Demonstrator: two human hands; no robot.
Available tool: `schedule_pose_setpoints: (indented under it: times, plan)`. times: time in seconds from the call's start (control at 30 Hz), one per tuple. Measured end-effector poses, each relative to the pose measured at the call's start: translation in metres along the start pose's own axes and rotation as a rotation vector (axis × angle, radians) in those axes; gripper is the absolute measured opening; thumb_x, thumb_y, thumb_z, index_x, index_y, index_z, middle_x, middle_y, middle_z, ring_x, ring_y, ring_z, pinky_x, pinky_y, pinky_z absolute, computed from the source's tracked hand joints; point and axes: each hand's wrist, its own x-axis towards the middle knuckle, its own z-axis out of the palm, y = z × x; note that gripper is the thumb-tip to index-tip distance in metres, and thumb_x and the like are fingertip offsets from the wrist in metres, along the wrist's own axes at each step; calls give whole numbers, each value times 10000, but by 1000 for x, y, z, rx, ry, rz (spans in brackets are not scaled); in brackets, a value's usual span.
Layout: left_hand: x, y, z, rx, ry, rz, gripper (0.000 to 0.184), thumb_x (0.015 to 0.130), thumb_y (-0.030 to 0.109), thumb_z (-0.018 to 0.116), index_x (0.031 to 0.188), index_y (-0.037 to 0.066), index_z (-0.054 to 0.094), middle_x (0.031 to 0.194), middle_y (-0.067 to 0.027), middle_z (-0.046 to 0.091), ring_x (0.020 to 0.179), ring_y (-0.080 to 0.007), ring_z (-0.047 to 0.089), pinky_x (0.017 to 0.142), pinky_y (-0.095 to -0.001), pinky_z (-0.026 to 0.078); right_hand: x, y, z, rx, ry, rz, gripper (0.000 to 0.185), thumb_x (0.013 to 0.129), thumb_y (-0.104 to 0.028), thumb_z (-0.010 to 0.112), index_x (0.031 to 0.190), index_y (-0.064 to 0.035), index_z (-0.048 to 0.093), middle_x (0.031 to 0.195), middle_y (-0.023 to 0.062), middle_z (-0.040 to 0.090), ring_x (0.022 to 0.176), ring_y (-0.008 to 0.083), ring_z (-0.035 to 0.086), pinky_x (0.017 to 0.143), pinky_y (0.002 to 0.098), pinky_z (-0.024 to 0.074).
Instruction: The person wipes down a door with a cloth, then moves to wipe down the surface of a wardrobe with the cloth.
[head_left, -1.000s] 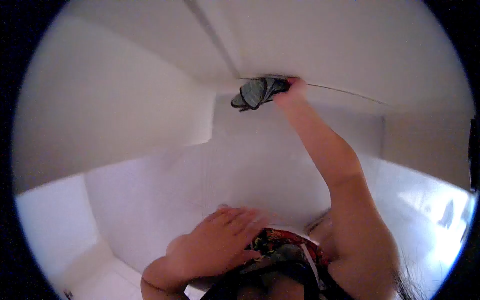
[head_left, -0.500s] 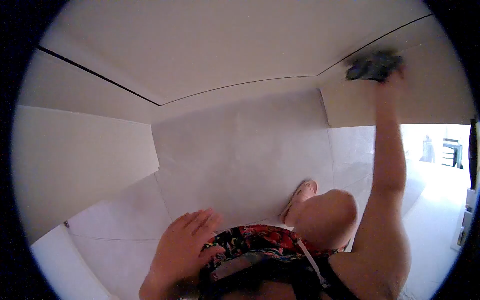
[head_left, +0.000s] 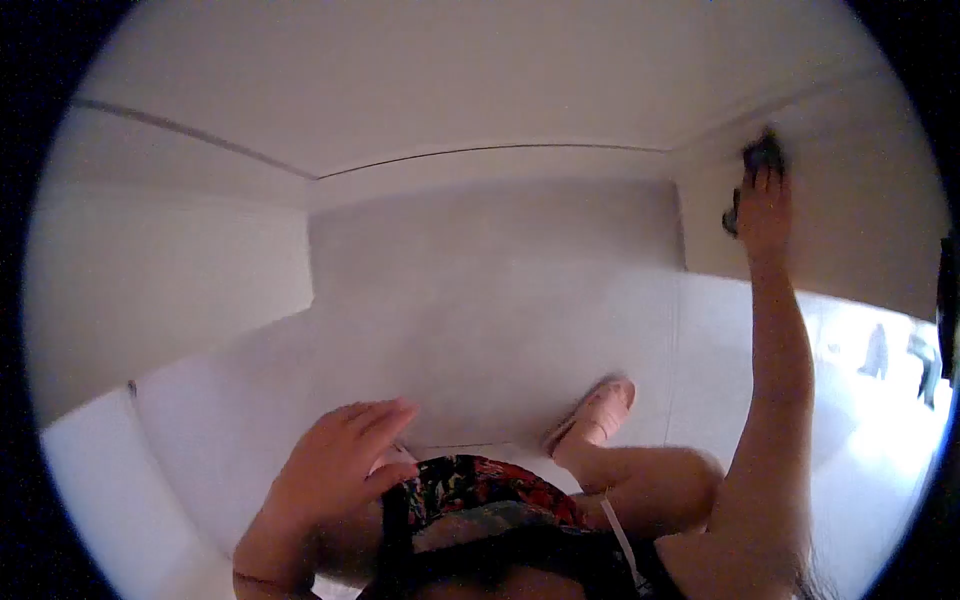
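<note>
Since half a second ago, the right hand point(head_left: 768, 208) and the cloth point(head_left: 765, 152) have shifted down the right panel point(head_left: 860, 220), away from the seam above, and the left hand point(head_left: 340, 460) has moved a little to the left. In the head view, the right arm reaches out, with the dark cloth bunched between the right hand and the right panel. Its fingers point(head_left: 770, 180) lie over the cloth, which shows past their tips and beside the palm; I cannot tell whether they curl around it. On the other side, the left hand is bare, its fingers point(head_left: 385, 420) loosely extended and the thumb apart, just beside the floral garment point(head_left: 490, 490); whether they touch is unclear. One foot point(head_left: 605, 405) rests on the pale floor point(head_left: 480, 290), between the right panel and the left panel point(head_left: 170, 280).
</note>
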Motion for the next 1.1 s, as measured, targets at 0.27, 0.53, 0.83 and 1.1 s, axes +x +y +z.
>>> schedule_pose_setpoints:
  times: [0.27,0.53,0.83,1.1]
  plan:
    - [-3,-18,55,-34,237,62,562,820,390,552,1242,34,449,1202,-171,528,1072,-325,527,905,-423,416,-100,-139,102,655,-640,138,407,831,-182,501,1220,-64,499,1205,133,514,1111,280,483,971,355,361]
    - [13,-37,28,105,260,79,554,784,381,588,1190,19,486,1037,-151,588,912,-308,581,779,-413,460,9,-245,-54,1561,-753,-59,319,791,-120,563,1103,-59,593,1073,107,602,986,224,567,866,328,432]
    - [-52,-11,21,-50,150,205,629,818,429,511,1294,36,389,1254,-178,481,1078,-321,519,919,-434,403,147,-351,-524,2236,950,-621,418,731,-21,501,1147,-25,538,1025,171,573,930,337,557,873,368,424]
    - [-105,-54,8,-170,191,158,618,820,423,522,1290,44,387,1257,-183,468,1079,-322,510,914,-438,391,178,-495,-460,1858,942,-446,534,728,-10,430,1260,30,404,1265,229,451,1151,421,422,979,417,332]
